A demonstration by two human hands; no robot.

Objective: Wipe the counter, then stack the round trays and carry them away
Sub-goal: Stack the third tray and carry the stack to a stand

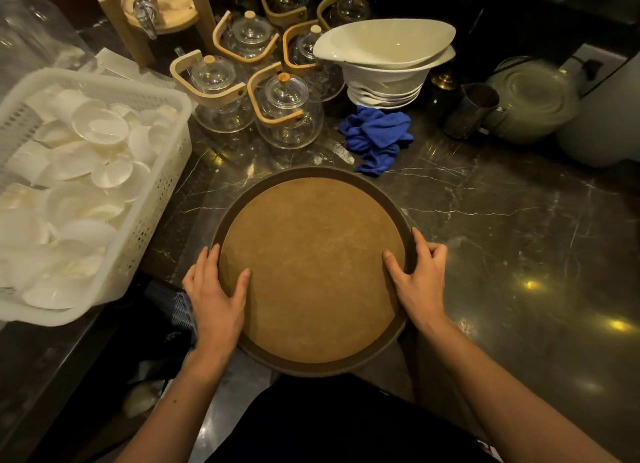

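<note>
A round tray [311, 254] with a brown inner surface and a dark rim lies on the dark marble counter [502, 237], overhanging its front edge. Whether more trays lie under it I cannot tell. My left hand [216, 294] grips the tray's left rim, thumb on the inner surface. My right hand [420, 275] holds the right rim in the same way. A crumpled blue cloth [375, 138] lies on the counter just beyond the tray, apart from both hands.
A white plastic basket [162, 192] full of white dishes stands at the left. Several glass teapots [287, 112] with wooden handles crowd the back, beside stacked white bowls [384, 60]. A metal cup [471, 110] and lidded pot [530, 102] stand at the right.
</note>
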